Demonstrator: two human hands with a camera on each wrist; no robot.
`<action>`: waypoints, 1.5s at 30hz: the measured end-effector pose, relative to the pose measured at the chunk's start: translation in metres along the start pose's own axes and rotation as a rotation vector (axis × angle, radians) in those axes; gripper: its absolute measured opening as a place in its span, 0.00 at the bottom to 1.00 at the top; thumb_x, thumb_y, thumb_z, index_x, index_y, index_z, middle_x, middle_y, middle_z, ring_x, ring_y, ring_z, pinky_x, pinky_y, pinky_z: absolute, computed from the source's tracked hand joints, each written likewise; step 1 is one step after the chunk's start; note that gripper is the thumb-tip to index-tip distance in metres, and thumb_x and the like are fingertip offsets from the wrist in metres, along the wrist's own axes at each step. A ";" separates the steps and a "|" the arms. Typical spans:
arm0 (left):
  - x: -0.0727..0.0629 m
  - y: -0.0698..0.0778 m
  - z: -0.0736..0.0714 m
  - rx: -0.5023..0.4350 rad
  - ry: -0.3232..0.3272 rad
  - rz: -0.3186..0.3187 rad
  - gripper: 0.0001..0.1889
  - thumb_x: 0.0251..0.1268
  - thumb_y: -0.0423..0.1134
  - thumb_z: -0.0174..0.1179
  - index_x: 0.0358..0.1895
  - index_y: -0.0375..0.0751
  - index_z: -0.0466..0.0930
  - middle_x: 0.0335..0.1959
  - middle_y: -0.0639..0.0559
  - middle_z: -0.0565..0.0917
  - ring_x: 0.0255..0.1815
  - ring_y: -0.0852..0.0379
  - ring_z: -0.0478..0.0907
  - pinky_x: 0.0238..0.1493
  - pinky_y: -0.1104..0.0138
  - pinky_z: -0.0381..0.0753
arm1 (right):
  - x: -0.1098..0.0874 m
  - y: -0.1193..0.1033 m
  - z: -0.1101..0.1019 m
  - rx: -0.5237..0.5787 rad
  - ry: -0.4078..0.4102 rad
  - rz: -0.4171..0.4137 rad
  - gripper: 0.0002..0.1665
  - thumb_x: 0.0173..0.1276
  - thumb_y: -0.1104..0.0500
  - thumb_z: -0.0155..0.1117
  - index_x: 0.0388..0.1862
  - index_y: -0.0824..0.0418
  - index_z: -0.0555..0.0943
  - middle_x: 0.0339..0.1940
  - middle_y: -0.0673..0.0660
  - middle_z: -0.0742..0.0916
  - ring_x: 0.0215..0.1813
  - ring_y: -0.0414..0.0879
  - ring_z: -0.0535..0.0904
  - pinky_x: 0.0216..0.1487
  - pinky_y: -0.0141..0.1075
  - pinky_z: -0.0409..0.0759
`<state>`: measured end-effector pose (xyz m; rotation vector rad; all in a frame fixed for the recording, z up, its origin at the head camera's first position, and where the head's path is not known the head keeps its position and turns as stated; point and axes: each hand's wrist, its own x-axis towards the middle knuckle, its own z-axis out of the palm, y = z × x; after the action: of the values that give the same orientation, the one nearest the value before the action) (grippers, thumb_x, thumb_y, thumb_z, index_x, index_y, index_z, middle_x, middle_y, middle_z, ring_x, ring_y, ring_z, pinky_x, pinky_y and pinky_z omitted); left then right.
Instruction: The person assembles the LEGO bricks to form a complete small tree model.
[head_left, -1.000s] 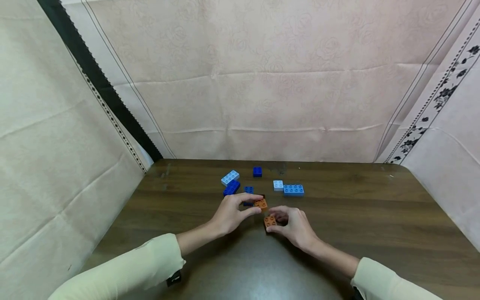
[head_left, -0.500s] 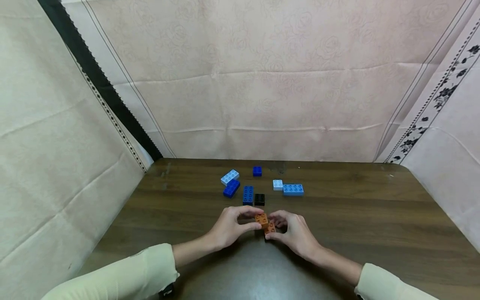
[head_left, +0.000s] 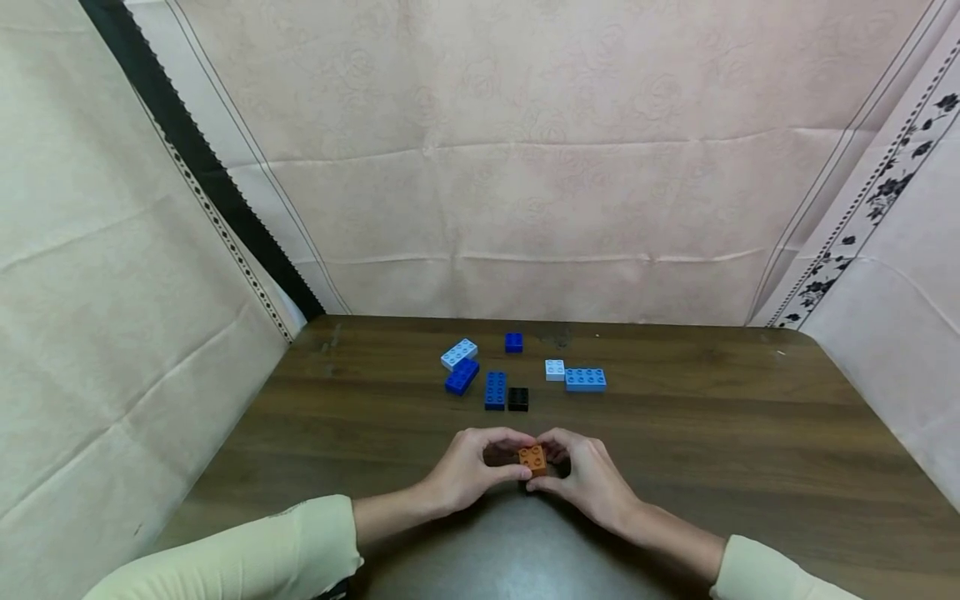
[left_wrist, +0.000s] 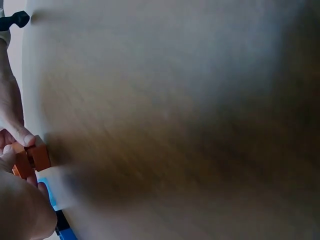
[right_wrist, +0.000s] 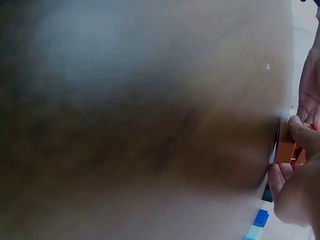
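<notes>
Both hands meet near the middle of the wooden table [head_left: 420, 400]. An orange toy building brick [head_left: 532, 458] shows its studs between them, pinched by the thumb and fingers of my left hand [head_left: 467, 473]. Opposite it, my right hand [head_left: 592, 482] pinches a second orange brick, hidden from above under the first. From the left wrist the upper brick [left_wrist: 21, 162] and the lower brick [left_wrist: 42, 158] appear close together, with a dark gap between parts of them. The right wrist view shows the lower brick [right_wrist: 285, 145] under the right thumb.
Beyond the hands lie a black brick [head_left: 518, 399], a dark blue long brick [head_left: 495, 391], another dark blue brick [head_left: 462, 377] against a light blue one [head_left: 459, 353], a small dark blue brick [head_left: 513, 342], and a small light blue brick [head_left: 555, 370] beside a blue brick [head_left: 586, 380].
My left hand has come toward the body and right with its orange brick, which now covers the right hand's brick. The right hand has shifted slightly nearer. The black brick is uncovered.
</notes>
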<state>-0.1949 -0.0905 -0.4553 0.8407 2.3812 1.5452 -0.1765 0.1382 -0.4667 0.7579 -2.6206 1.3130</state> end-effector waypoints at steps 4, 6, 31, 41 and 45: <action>-0.001 -0.002 0.003 -0.024 0.008 0.002 0.19 0.68 0.37 0.75 0.60 0.46 0.87 0.55 0.58 0.89 0.55 0.60 0.86 0.58 0.61 0.85 | -0.001 0.000 0.001 -0.024 0.001 0.000 0.24 0.58 0.55 0.87 0.50 0.57 0.86 0.42 0.46 0.90 0.44 0.42 0.86 0.46 0.37 0.87; -0.002 -0.003 0.004 -0.032 0.009 0.000 0.19 0.67 0.36 0.75 0.60 0.46 0.87 0.55 0.57 0.89 0.56 0.60 0.86 0.59 0.61 0.85 | -0.001 0.000 0.002 -0.033 0.000 0.004 0.24 0.58 0.55 0.87 0.50 0.57 0.86 0.42 0.46 0.89 0.44 0.42 0.86 0.46 0.37 0.87; -0.004 -0.008 0.004 -0.050 -0.011 -0.014 0.16 0.69 0.36 0.74 0.58 0.46 0.89 0.52 0.56 0.91 0.54 0.60 0.87 0.56 0.67 0.85 | -0.007 -0.005 -0.007 0.062 -0.030 0.054 0.19 0.62 0.66 0.83 0.52 0.61 0.88 0.46 0.54 0.92 0.47 0.48 0.90 0.50 0.41 0.88; -0.002 -0.004 0.000 0.042 -0.039 0.002 0.17 0.69 0.41 0.74 0.60 0.49 0.88 0.53 0.57 0.90 0.55 0.63 0.86 0.56 0.66 0.85 | -0.007 -0.004 -0.008 0.052 -0.043 0.056 0.19 0.62 0.66 0.83 0.51 0.60 0.89 0.47 0.53 0.92 0.46 0.46 0.90 0.49 0.38 0.88; -0.001 -0.003 -0.002 0.100 -0.047 0.003 0.18 0.69 0.43 0.74 0.60 0.49 0.88 0.53 0.59 0.90 0.54 0.65 0.86 0.55 0.69 0.84 | -0.006 -0.002 -0.008 0.033 -0.059 0.039 0.20 0.62 0.64 0.83 0.52 0.58 0.89 0.47 0.52 0.92 0.46 0.45 0.90 0.49 0.37 0.88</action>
<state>-0.1963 -0.0934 -0.4572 0.8914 2.4422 1.4009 -0.1710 0.1457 -0.4627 0.7662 -2.6784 1.3684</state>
